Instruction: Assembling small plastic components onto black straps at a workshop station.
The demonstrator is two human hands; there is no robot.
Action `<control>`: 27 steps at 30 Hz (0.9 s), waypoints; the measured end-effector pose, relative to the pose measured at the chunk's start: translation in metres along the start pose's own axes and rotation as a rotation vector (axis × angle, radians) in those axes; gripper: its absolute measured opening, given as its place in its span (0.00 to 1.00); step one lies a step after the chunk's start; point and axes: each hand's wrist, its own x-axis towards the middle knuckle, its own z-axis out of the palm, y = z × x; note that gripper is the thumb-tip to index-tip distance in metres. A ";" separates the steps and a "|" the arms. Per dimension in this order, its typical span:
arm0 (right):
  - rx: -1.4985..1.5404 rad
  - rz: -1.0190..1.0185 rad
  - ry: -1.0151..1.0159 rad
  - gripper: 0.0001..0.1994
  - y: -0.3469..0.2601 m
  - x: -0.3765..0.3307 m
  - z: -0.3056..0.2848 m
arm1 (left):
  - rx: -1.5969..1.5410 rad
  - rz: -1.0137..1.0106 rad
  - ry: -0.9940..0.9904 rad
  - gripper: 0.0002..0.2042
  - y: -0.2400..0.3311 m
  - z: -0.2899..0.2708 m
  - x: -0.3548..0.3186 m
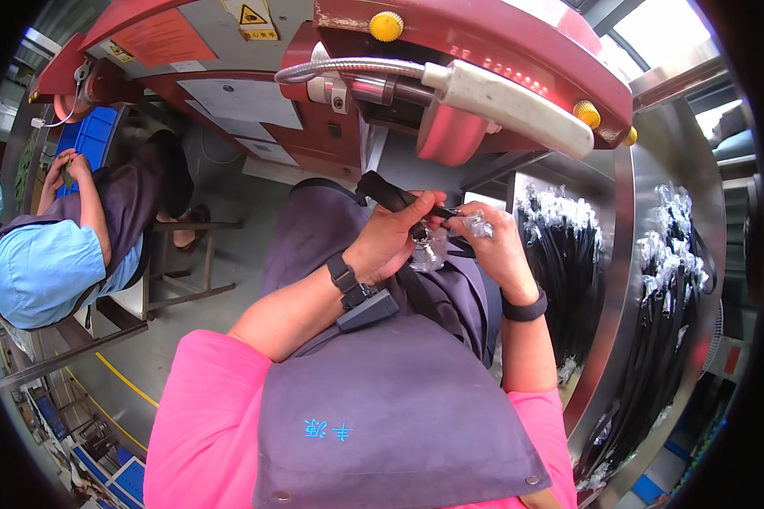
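Note:
My left hand (389, 236) is closed around a black strap (385, 192), likely a belt, with its flat end sticking up past the fingers. A shiny metal piece, perhaps a buckle, shows beneath the thumb. Clear plastic film (429, 254) hangs below it between my hands. My right hand (494, 244) pinches a narrow dark part of the strap close to the left fingertips, and crumpled clear plastic bulges between its fingers. Both hands are above my apron-covered lap, just below the machine's lamp.
A red and grey machine (475, 42) stands ahead, with a white lamp (518, 106) on a flexible arm. At right, metal troughs hold many black straps (560, 271) with plastic-wrapped ends. A seated co-worker (59, 246) in blue is at left, near a blue bin (87, 140).

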 end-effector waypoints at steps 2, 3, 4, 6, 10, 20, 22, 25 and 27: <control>0.032 -0.031 0.045 0.06 -0.002 0.001 -0.001 | 0.033 0.058 -0.015 0.12 0.003 0.001 -0.001; 0.085 -0.024 0.078 0.06 -0.002 0.001 -0.001 | 0.048 0.088 -0.024 0.11 0.005 0.003 -0.001; 0.139 -0.018 0.111 0.06 -0.001 0.001 0.000 | 0.038 0.095 -0.023 0.11 0.006 0.005 -0.001; 0.241 0.087 0.133 0.04 -0.013 0.002 -0.003 | 0.018 0.107 -0.022 0.11 0.008 0.012 -0.003; 0.374 0.074 0.211 0.03 -0.014 0.008 0.004 | -0.033 0.103 -0.012 0.10 0.010 0.019 -0.002; 0.528 0.153 0.292 0.05 -0.019 0.026 0.010 | -0.162 -0.051 0.050 0.13 0.019 0.030 -0.001; 0.542 0.164 0.288 0.05 -0.018 0.028 0.009 | -0.194 -0.058 0.056 0.13 0.020 0.032 -0.001; 0.557 0.187 0.279 0.05 -0.019 0.030 0.008 | -0.220 -0.053 0.050 0.14 0.020 0.033 0.000; 0.565 0.202 0.274 0.05 -0.018 0.031 0.008 | -0.216 -0.051 0.048 0.13 0.020 0.033 0.000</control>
